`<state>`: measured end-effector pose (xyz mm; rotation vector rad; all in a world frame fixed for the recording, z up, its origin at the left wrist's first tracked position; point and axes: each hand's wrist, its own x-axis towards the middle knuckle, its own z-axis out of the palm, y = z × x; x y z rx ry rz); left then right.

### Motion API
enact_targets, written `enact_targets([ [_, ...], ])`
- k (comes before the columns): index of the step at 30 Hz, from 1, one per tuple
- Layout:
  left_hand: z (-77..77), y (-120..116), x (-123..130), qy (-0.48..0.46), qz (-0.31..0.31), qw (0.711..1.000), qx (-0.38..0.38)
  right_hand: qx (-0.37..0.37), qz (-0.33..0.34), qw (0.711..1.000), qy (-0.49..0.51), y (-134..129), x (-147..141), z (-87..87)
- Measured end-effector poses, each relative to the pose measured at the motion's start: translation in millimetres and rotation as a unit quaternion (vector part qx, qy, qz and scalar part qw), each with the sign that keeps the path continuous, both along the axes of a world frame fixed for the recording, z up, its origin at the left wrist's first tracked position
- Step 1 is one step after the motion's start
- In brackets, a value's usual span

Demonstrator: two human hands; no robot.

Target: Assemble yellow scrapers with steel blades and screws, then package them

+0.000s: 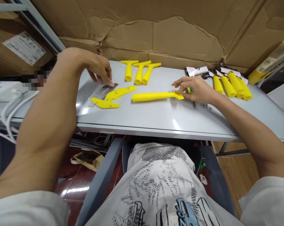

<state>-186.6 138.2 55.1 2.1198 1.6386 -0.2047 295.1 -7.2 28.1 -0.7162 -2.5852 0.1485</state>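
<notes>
My left hand (101,72) reaches down at the left of the table, its fingertips touching thin clear-and-grey flat strips (102,92); whether it pinches one I cannot tell. Beside the strips lie flat yellow pieces with small holes (119,92). My right hand (191,89) is closed around the flared right end of a long yellow handle (153,96), which lies across the table pointing left. A small green and yellow item (189,90) shows at its fingers. Under that hand are a metal tool (194,105) and small screws (206,106).
Three yellow T-shaped handles (139,73) lie at the back of the grey table (142,117). Several yellow-handled tools (228,88) lie at the right, near a yellow and white box (271,62). Cardboard (156,34) stands behind. White cables (9,116) hang at the left.
</notes>
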Motion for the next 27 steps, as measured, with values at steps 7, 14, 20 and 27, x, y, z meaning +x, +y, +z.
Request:
enact_targets([
  [7,-19.1,22,-8,-0.003,-0.067,0.998,-0.008,0.04,-0.014,0.992,-0.119,-2,-3,-0.5],
  [14,0.9,-4,20,0.049,0.041,0.998,0.029,-0.024,0.001,0.99,-0.138,-1,3,10.3],
  [20,6.3,-31,41,0.036,0.06,0.997,0.04,0.014,-0.045,0.993,-0.111,1,4,9.6],
  [27,12.6,-41,49,0.055,-0.008,0.998,0.033,0.089,-0.08,0.981,-0.153,8,10,2.0],
])
